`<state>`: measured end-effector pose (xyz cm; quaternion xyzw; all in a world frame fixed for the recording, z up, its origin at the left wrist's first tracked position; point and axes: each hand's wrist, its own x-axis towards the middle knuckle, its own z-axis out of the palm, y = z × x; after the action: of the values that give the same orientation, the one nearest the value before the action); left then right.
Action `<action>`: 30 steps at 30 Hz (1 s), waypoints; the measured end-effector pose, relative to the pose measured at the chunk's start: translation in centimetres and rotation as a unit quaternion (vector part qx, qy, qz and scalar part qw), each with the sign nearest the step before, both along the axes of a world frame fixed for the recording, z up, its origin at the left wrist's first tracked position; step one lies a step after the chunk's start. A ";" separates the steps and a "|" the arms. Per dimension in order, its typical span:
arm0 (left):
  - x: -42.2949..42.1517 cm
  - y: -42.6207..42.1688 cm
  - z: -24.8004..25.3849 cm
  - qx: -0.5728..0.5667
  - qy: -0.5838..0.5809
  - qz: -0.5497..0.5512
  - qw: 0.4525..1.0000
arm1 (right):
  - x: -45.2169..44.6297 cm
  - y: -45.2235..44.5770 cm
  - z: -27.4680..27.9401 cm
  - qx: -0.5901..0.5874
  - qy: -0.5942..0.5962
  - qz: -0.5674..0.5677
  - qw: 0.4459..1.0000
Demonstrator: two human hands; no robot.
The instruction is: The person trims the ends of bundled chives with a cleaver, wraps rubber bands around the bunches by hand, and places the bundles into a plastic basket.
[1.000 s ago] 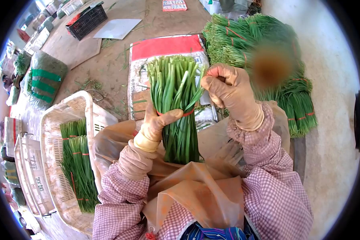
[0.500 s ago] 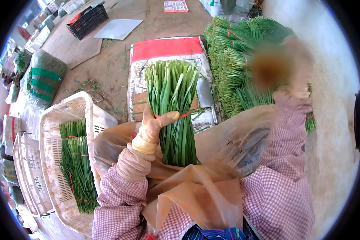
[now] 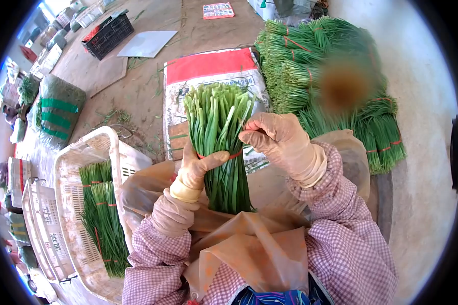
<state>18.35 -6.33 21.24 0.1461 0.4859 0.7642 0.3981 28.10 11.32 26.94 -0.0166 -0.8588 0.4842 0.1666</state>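
My gloved left hand [image 3: 197, 165] is wrapped round a bunch of green stalks [image 3: 216, 122], held upright with the pale cut ends on top. A red band [image 3: 235, 154] circles the bunch at thumb height. At the bunch's right edge, my gloved right hand [image 3: 275, 137] has thumb and forefinger pinched together; what lies between them is too small to name. Behind the bunch a white sack with a red stripe [image 3: 211, 67] lies flat, partly covering my view of a metal tool there.
On the left, a white crate [image 3: 63, 203] contains banded green bunches [image 3: 107, 218]. A big pile of banded bunches [image 3: 290, 76] stands at the right. Farther off are a black crate [image 3: 109, 36], a flat board [image 3: 147, 43] and a green-taped bale [image 3: 58, 109].
My right hand went out over the pile at the right, then came back to the right edge of the bunch. My left hand has kept its hold, and the bunch sits slightly lower.
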 end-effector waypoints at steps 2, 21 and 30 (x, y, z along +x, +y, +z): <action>0.2 -0.1 0.1 0.011 0.013 0.006 1.000 | -0.1 0.9 -0.1 0.050 0.045 -0.001 0.998; 0.2 1.3 -1.1 -0.004 0.115 0.043 0.992 | 1.8 1.6 0.7 -0.278 0.080 0.019 0.957; 1.4 2.0 -1.1 -0.034 0.303 0.119 0.945 | 2.8 1.0 -3.0 0.021 -0.003 -0.118 0.993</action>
<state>19.78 -4.34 20.15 0.2985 0.6230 0.7088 0.1428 30.92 12.32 23.98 -0.1157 -0.8615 0.4427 0.2200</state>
